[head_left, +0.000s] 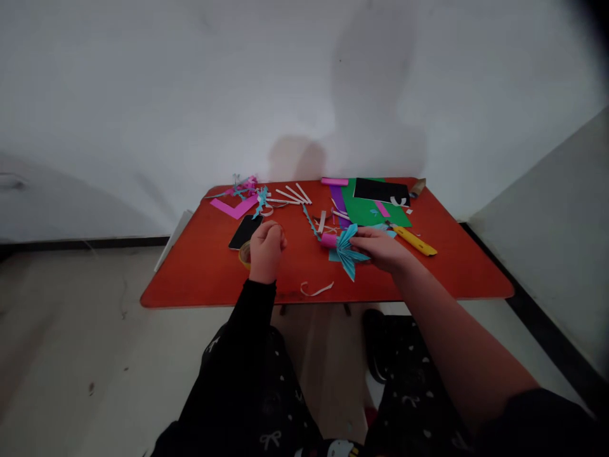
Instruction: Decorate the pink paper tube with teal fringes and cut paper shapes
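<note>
Between the thumb and fingers of my right hand is a blue pleated paper flower. Its folded petals fan out toward the lower left. At the petals' left end sits a pink paper roll, and a thin blue fringed paper strip runs up from there. My left hand is raised over the table's left half with its fingers curled closed. Whatever it may hold is hidden or too small to make out. A tape roll is partly covered by that hand, and a black phone lies just beyond.
The red table stands against a white wall. White paper sticks, a pink paper piece, green paper and a black sheet lie toward its back. A yellow utility knife is on the right, a curled paper scrap in front.
</note>
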Demonstrator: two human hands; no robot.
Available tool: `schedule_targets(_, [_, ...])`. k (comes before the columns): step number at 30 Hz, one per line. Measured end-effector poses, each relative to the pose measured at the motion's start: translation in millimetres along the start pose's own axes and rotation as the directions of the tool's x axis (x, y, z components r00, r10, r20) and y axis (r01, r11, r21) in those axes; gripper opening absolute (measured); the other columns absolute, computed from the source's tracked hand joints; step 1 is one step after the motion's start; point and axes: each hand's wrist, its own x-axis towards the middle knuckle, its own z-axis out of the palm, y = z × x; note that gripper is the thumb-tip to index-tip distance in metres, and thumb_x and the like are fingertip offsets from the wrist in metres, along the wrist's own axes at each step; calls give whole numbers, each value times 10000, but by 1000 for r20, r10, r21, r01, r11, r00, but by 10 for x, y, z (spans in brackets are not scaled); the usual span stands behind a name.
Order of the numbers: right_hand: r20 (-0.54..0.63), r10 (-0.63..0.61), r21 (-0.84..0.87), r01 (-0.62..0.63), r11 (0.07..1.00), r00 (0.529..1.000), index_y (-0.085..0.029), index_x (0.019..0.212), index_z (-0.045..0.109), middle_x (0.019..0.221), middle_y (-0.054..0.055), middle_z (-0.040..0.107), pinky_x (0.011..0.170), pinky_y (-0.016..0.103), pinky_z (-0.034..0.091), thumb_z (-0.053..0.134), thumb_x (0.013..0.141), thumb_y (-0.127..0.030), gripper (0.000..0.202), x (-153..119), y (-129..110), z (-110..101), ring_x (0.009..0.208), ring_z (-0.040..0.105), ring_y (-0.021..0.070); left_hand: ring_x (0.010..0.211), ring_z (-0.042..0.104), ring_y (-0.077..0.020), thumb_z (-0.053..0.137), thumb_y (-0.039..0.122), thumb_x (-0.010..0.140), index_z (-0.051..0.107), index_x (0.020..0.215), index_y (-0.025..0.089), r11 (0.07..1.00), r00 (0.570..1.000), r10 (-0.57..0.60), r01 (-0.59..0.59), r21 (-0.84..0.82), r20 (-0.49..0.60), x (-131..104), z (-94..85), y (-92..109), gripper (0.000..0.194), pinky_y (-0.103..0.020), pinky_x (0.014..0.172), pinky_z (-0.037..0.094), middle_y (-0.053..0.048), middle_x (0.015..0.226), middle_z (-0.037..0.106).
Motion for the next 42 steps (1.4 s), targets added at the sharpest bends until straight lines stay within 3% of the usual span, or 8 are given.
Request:
schedule_targets(6, [-30,43,22,-42,999,999,-195,824,613,527,-66,444,421,236,229,724,772,-370,214,40,143,0,446,344,80,464,321,-68,602,209,760,374,575,211,1000,1000,2,-2,6,12,5,35,-16,294,-222,464,270,67,531,329])
schedule_targets(11, [-73,101,-450,-123,884,992,-208,754,612,585,-17,580,455,257,322,667,824,-422,232,46,187,-67,478,464,114,489,331,-90,502,208,783,392,615,218,977,989,63,-89,194,138,-39,260,136,201,-241,487,266,62,543,352])
schedule_targets(16, [-57,-313,-750,166,640,948,-207,948,752,800,42,700,625,305,460,638,874,-394,231,12,165,50,699,610,186,563,304,-95,505,146,753,345,558,203,877,925,91,-250,411,369,-40,474,356,259,-265,546,246,52,562,314])
schedule_targets(19, [62,-486,-710,381,593,872,-227,1155,760,1097,94,729,827,359,531,630,903,-362,314,18,180,237,989,665,242,588,295,-103,485,160,776,334,578,205,812,867,82,-344,472,492,1,499,448,253,-274,565,245,49,586,301])
schedule_targets(22, [98,-529,-639,461,616,843,-244,1203,749,1218,99,714,987,406,517,655,910,-366,330,45,200,387,1158,645,264,594,287,-105,485,170,778,325,579,207,799,821,90,-398,452,564,31,510,551,259,-278,575,246,48,596,286])
schedule_targets(30, [25,-423,-304,410,860,906,-240,1150,740,1173,89,743,974,400,537,643,931,-470,332,-34,-30,505,1104,687,249,601,382,-118,477,161,779,411,554,194,841,809,40,-344,417,587,-59,580,663,237,-269,588,289,29,585,387])
schedule_targets(37, [101,-369,-11,372,928,924,-226,1123,660,1053,59,728,986,395,531,700,879,-516,381,-49,-155,640,1039,685,228,599,374,-114,481,174,793,408,569,194,807,802,39,-376,455,596,-93,598,649,236,-270,573,282,34,589,381])
schedule_targets(42, [136,-347,-172,367,914,928,-224,1079,645,1101,69,685,953,391,523,692,876,-408,279,29,-9,650,1065,656,223,594,384,-113,463,151,782,411,566,194,849,830,1,-295,438,558,-96,563,703,226,-274,577,291,33,587,384])
